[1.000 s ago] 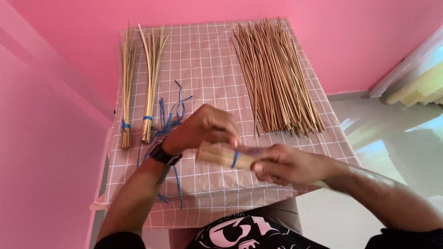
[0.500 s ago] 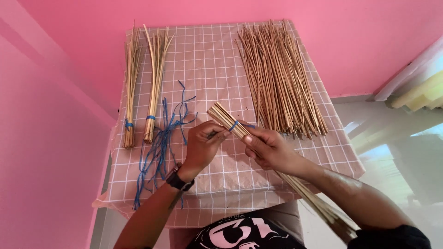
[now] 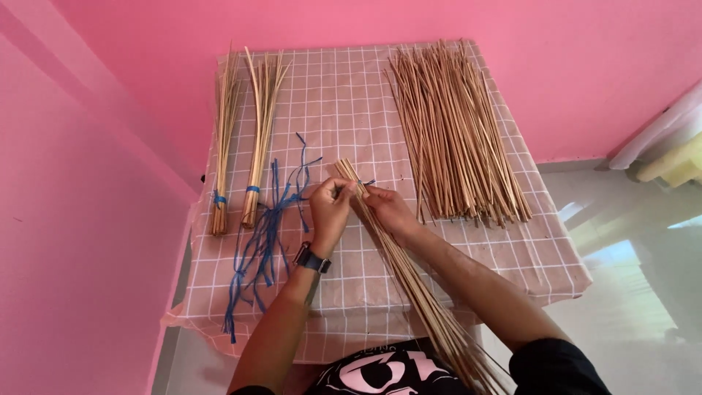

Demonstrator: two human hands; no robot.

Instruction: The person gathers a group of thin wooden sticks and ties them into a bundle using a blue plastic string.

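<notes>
Nearest you, the loose tips of the stick bundle [image 3: 409, 271] fan out over your lap; its long axis runs diagonally from there up and left to the cut butt end, which points toward the far-left part of the checked tablecloth [image 3: 351, 95]. Your left hand [image 3: 330, 207] and right hand [image 3: 386, 206] meet just below that butt end, each pinching the blue tie [image 3: 368, 183] — keep the sticks packed and the tie pulled snug near the butt. Left of the bundle lie spare blue strings [image 3: 259, 238]; beyond them, two tied bundles [image 3: 238, 146]. Right of it — the loose stick pile [image 3: 453, 132].
</notes>
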